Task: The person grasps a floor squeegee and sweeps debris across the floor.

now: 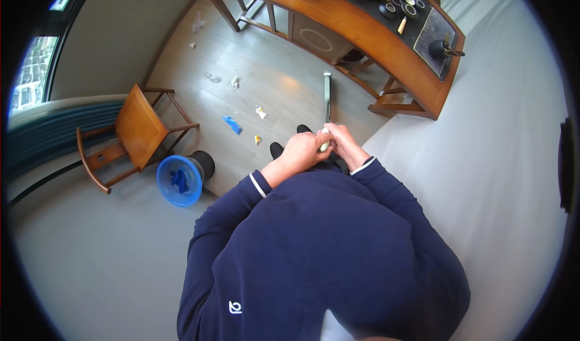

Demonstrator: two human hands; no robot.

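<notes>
Both hands meet in front of my waist on the pale green handle (325, 140) of a long, slim tool that looks like a litter picker. My left hand (301, 151) is closed round the handle from the left. From the right, my right hand (345, 145) is closed at the same handle, its fingers partly hidden. The picker's grey shaft (327, 96) reaches away from me over the floor, ending in a small pale tip near the desk. Ahead on the left lie a blue crumpled wrapper (232, 124), a white and yellow scrap (261, 112) and a small orange scrap (257, 139).
A blue bin (179, 191) with blue stuff inside stands to my left, beside a wooden chair (140, 126). Clear crumpled plastic (212, 77) and other scraps litter the floor (284, 57). Ahead runs a curved wooden desk (362, 35) bearing tea ware.
</notes>
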